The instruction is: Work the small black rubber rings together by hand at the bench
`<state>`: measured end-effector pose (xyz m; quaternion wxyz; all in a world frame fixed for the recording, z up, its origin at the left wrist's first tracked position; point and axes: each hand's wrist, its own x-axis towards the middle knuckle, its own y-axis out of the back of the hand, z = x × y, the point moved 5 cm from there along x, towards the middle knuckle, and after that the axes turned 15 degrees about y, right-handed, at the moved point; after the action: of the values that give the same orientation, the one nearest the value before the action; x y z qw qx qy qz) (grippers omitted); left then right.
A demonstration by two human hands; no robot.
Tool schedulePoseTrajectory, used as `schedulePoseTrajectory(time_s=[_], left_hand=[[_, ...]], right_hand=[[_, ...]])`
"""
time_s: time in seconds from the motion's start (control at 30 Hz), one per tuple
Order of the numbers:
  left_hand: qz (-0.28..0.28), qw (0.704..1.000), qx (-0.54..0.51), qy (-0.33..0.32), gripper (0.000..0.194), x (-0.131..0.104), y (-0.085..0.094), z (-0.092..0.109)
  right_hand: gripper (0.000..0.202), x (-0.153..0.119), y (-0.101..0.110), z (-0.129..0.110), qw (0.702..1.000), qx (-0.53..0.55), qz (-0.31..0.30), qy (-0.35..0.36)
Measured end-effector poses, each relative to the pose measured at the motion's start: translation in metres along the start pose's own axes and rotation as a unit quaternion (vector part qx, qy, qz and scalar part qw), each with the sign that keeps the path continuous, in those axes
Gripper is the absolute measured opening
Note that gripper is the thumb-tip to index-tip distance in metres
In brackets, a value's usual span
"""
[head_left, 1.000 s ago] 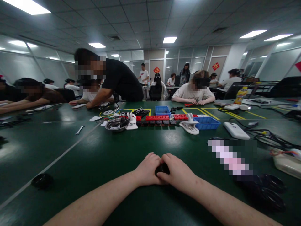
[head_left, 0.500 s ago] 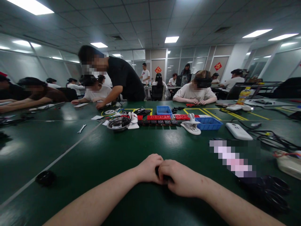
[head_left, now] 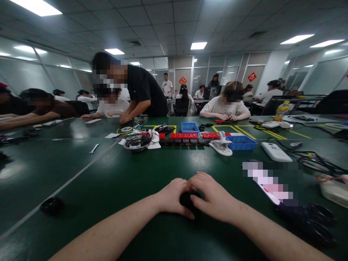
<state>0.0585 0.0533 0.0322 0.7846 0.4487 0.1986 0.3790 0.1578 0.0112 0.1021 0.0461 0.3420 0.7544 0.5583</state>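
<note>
A small black round object [head_left: 190, 199], its kind hard to make out, sits between my two hands above the green table, partly hidden by the fingers. My left hand [head_left: 172, 195] curls round its left side, with the thumb stretched along the near edge. Over the top and right side arches my right hand [head_left: 213, 195], its thumb against the object and its fingertips close to the left hand's knuckles. A similar dark ring-shaped thing [head_left: 52, 206] lies to the left. On the right are more black rings [head_left: 320, 232].
Beyond my hands stand a white clip [head_left: 221, 145], a blue tray [head_left: 241, 142], red socket strips [head_left: 183, 135] and a metal bowl [head_left: 136, 144] of cables. A small wrench [head_left: 94, 148] lies left. A white device [head_left: 276, 151] and cables lie right. Co-workers sit across the table.
My right hand has lifted and opened its grasp somewhat, so more of the black round object shows. My left thumb has stretched out. Across the table, the standing person's arms have shifted right.
</note>
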Motion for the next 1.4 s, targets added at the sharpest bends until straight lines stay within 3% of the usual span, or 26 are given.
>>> schedulePoseTrajectory(time_s=[0.1, 0.23, 0.4, 0.83, 0.97, 1.2, 1.4], left_hand=[[0.035, 0.999, 0.025, -0.008, 0.066, -0.004, 0.002, 0.005], [0.056, 0.997, 0.036, 0.034, 0.068, -0.006, -0.001, 0.007], [0.071, 0.994, 0.056, 0.067, 0.063, -0.005, -0.005, 0.009], [0.061, 0.995, 0.065, 0.039, 0.05, -0.003, -0.007, 0.009], [0.041, 0.998, 0.037, 0.023, 0.046, 0.0, -0.008, 0.004], [-0.003, 0.999, 0.008, -0.046, 0.033, 0.005, -0.009, -0.001], [-0.013, 0.999, 0.001, -0.046, 0.04, 0.005, -0.007, -0.004]], right_hand=[[0.023, -0.003, 0.003, 0.008, 0.997, -0.008, -0.004, -0.079], [0.031, -0.008, -0.007, 0.018, 0.987, -0.013, -0.015, -0.157], [0.022, -0.004, -0.019, 0.019, 0.983, -0.044, -0.055, -0.167], [0.023, -0.003, -0.019, 0.018, 0.982, -0.038, -0.06, -0.175], [0.02, -0.002, -0.018, 0.016, 0.987, -0.034, -0.056, -0.145], [0.026, -0.002, -0.02, 0.002, 0.999, 0.004, -0.039, 0.0], [0.015, -0.001, -0.041, 0.002, 0.991, 0.02, 0.105, 0.082]])
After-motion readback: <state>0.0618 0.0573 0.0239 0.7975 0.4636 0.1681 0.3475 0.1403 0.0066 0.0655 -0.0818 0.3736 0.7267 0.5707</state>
